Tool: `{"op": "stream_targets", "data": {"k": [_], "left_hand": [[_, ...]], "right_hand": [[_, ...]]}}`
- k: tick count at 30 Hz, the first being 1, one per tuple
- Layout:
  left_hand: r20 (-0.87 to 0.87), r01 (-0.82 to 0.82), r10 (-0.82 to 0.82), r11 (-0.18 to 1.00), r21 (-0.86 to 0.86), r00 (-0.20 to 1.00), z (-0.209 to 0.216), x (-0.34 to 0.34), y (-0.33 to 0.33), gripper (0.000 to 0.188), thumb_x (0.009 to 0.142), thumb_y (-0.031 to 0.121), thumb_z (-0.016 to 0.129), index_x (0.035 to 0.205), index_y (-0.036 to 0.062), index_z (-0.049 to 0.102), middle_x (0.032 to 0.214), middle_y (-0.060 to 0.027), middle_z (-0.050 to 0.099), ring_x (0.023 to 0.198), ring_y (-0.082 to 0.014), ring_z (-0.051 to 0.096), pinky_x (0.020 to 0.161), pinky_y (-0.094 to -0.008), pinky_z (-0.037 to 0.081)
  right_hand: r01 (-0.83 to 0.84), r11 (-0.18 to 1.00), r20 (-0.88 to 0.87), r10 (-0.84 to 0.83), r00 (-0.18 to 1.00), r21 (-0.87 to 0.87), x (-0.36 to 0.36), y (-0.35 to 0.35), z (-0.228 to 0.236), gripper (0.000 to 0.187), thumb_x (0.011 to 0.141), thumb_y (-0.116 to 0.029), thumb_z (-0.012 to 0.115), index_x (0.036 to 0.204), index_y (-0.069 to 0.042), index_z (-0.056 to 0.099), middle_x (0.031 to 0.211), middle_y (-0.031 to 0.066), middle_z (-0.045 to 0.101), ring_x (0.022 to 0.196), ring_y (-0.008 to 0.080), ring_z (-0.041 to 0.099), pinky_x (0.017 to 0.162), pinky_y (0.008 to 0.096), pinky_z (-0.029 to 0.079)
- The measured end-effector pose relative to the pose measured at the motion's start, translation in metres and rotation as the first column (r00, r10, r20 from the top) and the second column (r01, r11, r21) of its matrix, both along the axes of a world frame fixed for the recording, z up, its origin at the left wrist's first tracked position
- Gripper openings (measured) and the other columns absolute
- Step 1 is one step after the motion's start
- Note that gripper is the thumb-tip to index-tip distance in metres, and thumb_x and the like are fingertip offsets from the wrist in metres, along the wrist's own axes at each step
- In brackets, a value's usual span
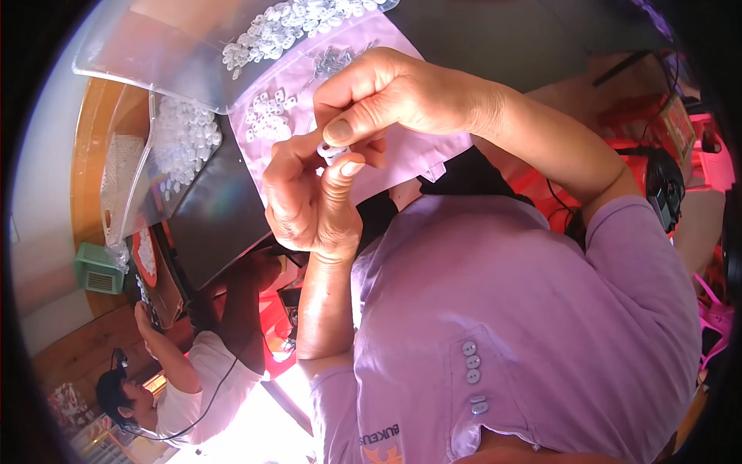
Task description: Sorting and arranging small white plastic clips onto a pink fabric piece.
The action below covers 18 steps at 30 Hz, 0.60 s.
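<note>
A small white plastic piece with a hole (332, 152) is pinched between my two hands, above a pink cloth (402, 166). Thumb and fingers of my left hand (309, 197) grip it from below. From above, my right hand (379, 97) presses thumb and fingertips onto the same piece; whether a second part is in these fingers is hidden. Loose white plastic pieces (268, 116) lie on the cloth beyond my left hand. Behind my right hand is a heap of thin grey metal parts (336, 60), partly covered by that hand.
A clear plastic bag of white pieces (290, 31) lies at the far edge. Another heap of white pieces (182, 143) sits in clear plastic at the left. A green basket (100, 268) stands farther left. Another person (209, 371) works at the lower left.
</note>
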<state>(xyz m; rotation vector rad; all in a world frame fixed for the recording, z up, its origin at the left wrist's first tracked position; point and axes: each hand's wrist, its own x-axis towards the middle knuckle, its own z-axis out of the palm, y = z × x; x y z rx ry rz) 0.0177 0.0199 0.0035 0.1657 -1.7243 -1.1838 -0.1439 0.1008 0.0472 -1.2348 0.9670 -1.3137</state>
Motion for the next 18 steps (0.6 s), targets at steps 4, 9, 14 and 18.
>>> {"op": "stream_targets", "data": {"k": [4,9,14,18], "left_hand": [[-0.018,-0.025,0.025,1.0,0.008,1.0,-0.002,0.002,-0.005,0.039,0.078,0.02,0.081,0.105,0.0023,0.059,0.085,-0.0051,0.064,0.073,-0.0106,0.059,0.068,-0.0233,0.048],[-0.152,0.125,-0.101,0.98,0.158,0.983,-0.003,-0.01,-0.005,0.035,0.079,0.011,0.08,0.103,-0.0009,0.058,0.086,-0.0076,0.064,0.069,-0.013,0.06,0.065,-0.0257,0.051],[-0.093,0.024,-0.009,0.988,0.154,0.996,-0.003,-0.004,-0.012,0.027,0.083,0.009,0.074,0.101,-0.0041,0.059,0.084,-0.0122,0.064,0.071,-0.017,0.061,0.066,-0.0284,0.052],[-0.102,-0.023,0.048,0.973,0.228,0.994,0.027,0.001,-0.015,0.024,0.078,-0.003,0.074,0.098,-0.0035,0.061,0.082,-0.0076,0.063,0.064,-0.0115,0.057,0.052,-0.0245,0.048]], "right_hand": [[-0.034,0.999,0.103,0.038,0.994,-0.034,0.002,-0.004,-0.007,0.021,0.092,-0.016,0.061,0.084,0.003,0.062,0.07,0.0033,0.06,0.06,0.0101,0.058,0.057,0.0228,0.047],[0.033,0.999,0.141,-0.031,0.989,-0.012,0.006,-0.009,-0.009,0.021,0.093,-0.017,0.061,0.084,0.002,0.062,0.072,0.0033,0.06,0.06,0.0099,0.057,0.057,0.0213,0.046],[0.067,0.997,0.018,-0.067,0.998,-0.023,0.011,-0.015,-0.013,0.021,0.094,-0.017,0.059,0.084,0.001,0.06,0.073,0.001,0.058,0.063,0.0077,0.055,0.059,0.022,0.045],[0.241,0.953,-0.268,-0.284,0.92,-0.183,0.003,-0.011,-0.007,0.016,0.094,-0.014,0.059,0.09,0.001,0.06,0.076,0.0031,0.06,0.067,0.0095,0.055,0.062,0.0243,0.043]]}}
